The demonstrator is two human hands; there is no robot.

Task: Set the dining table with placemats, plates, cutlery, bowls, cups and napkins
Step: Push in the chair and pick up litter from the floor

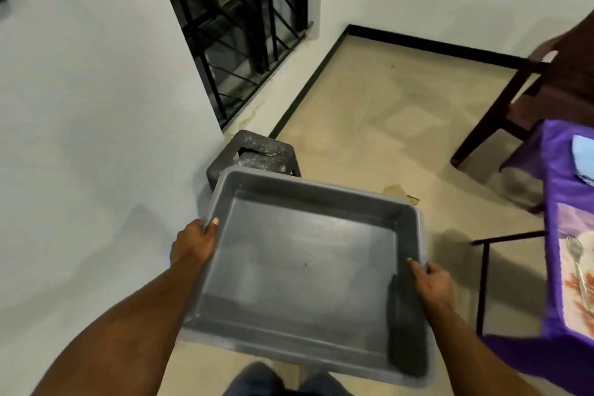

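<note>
Floor point(369, 112) of pale beige tiles meets white walls with a black skirting, and a window point(238, 29) with black bars is on the left wall. Below it stands a dark stool point(257, 151). Both hands carry an empty grey tray point(305, 267) above the floor: the left hand point(193, 243) grips its left rim, thumb on top, and the right hand point(432, 281) grips its right rim, fingers curled under. At the right edge is the table point(559, 190) under purple cloth, with a blue napkin point(582, 157), a fork point(575, 251) on a placemat point(570, 292), and a wooden chair point(527, 100) beside. No writing is readable.
</note>
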